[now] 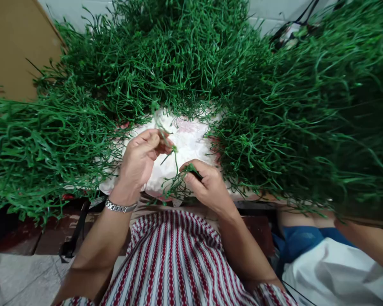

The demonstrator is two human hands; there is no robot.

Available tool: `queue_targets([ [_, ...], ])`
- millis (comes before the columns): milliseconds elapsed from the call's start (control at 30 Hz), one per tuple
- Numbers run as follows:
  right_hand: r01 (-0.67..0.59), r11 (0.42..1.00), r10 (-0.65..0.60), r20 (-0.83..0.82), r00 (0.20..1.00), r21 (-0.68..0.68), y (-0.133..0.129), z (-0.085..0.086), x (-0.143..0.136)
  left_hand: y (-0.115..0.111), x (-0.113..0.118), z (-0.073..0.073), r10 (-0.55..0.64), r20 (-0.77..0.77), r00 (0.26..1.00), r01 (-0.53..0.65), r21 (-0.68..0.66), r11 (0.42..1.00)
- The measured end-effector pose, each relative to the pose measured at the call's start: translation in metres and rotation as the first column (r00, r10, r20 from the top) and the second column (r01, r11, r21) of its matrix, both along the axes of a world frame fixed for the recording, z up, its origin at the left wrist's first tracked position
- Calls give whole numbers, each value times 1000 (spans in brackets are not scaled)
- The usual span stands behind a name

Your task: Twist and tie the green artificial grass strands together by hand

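Stem: a thin green stem (176, 159) is over the pale cover (191, 142), between your two hands.
Left grip: your left hand (143, 153) is closed on that stem, thumb against fingers.
Right grip: your right hand (207, 182) pinches a small green bunch (189, 171) above the near part of the cover.
Progress: you seem to be midway through one stem; no finished pile can be told apart, and much loose material appears left.
Heaps: you have a left heap (47, 140), a far heap (175, 55) and a right heap (293, 123) around the cover, running together.
Containers: what may be a dark-strapped bag (289, 35) stands beyond the cover, far right; you cannot tell its contents.
Neighbour: to the cover's near right, you have another person in blue shorts (306, 240).
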State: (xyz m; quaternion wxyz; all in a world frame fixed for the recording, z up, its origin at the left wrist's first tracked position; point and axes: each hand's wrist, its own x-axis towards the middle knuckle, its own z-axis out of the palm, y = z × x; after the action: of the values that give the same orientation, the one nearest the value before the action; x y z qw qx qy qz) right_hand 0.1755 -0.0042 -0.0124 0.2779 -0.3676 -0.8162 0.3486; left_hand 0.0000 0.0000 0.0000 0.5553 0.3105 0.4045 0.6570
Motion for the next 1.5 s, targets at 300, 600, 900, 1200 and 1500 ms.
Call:
queue_targets([
  [300,-76,991,54,-189,980,-110,9,3,1,-34,9,-16,-226,-144,963,206,-138,969],
  [600,24,993,-38,-123,992,-116,2,-2,-13,-51,21,-25,-84,-285,955,51,-121,991],
  [900,69,966,-139,-276,951,-250,6,-4,-10,-56,18,-26,47,-310,950,-80,-94,992],
  [1200,-104,973,64,-194,979,-206,4,-10,-14,-62,24,-29,31,-542,840,-86,-77,993],
  [1500,-166,964,141,-131,981,-206,10,-10,-3,-61,8,-24,-113,-489,865,25,-182,983],
])
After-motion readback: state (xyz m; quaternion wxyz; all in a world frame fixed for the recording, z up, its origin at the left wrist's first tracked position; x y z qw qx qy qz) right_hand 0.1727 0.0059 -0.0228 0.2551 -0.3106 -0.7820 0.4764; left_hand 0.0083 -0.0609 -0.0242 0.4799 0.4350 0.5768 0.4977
